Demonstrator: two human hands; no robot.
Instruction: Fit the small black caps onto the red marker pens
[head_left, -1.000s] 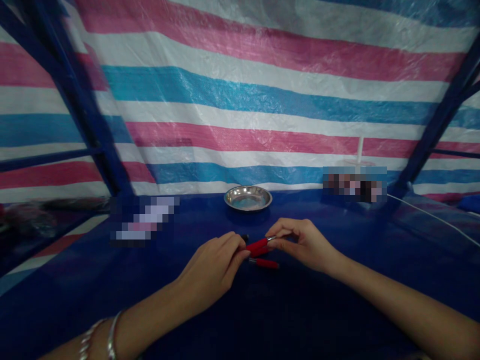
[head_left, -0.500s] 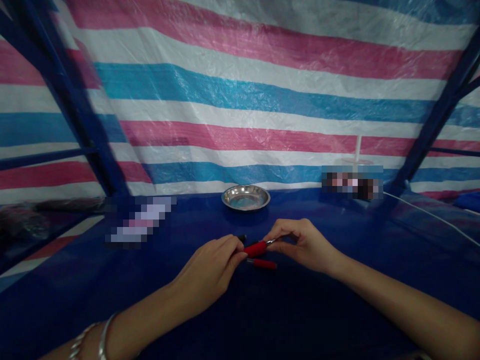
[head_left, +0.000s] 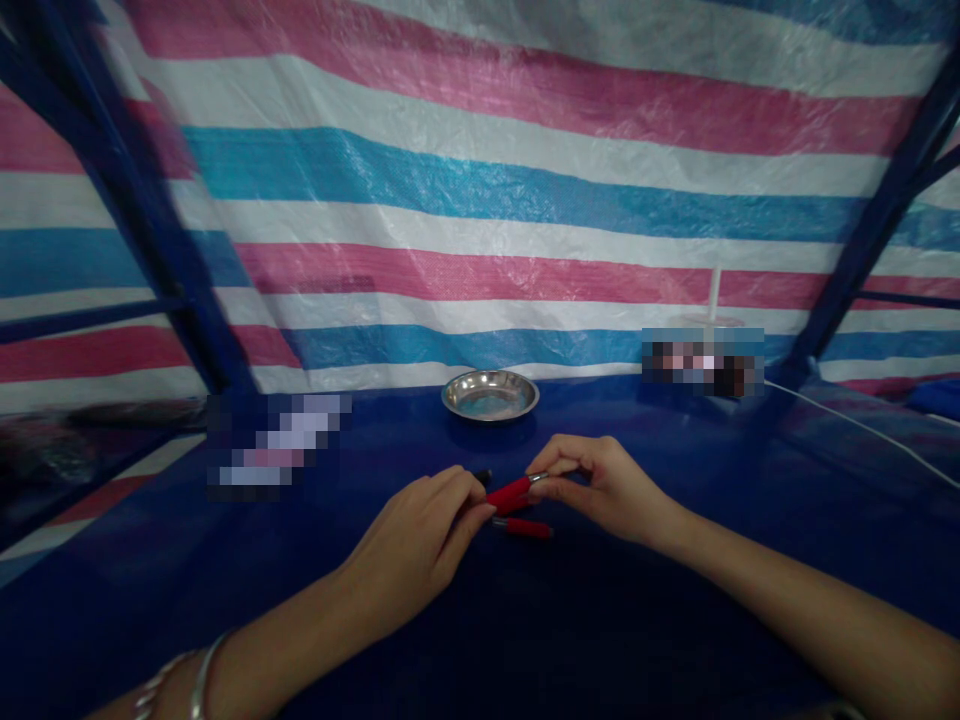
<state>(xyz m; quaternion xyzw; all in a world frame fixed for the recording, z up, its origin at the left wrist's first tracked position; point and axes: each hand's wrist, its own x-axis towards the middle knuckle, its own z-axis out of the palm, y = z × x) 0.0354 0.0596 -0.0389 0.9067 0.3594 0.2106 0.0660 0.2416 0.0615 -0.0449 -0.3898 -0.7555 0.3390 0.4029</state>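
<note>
Both my hands meet over the blue table at a slim red pen (head_left: 509, 494) with a silver metal end. My left hand (head_left: 431, 530), wearing bracelets on its wrist, pinches the pen's red barrel between thumb and fingers. At the silver end, the thumb and fingertips of my right hand (head_left: 592, 480) are closed on the metal. Just below lies a short red pen part (head_left: 527, 527) with a silver tip at its left. Another red piece shows partly right beneath the held pen. A black piece (head_left: 484, 477) sticks out behind my left fingers, mostly hidden.
A shallow round steel dish (head_left: 490, 397) stands beyond my hands near the table's back edge. Blurred-out items lie at the back left (head_left: 281, 445) and back right (head_left: 701, 362), with a white cable (head_left: 847, 418) running right. Blue frame posts and striped plastic sheeting rise behind.
The held pen has risen and tilted slightly, its silver end a little higher. A red piece underneath now shows apart from it. Both hands keep nearly the same place.
</note>
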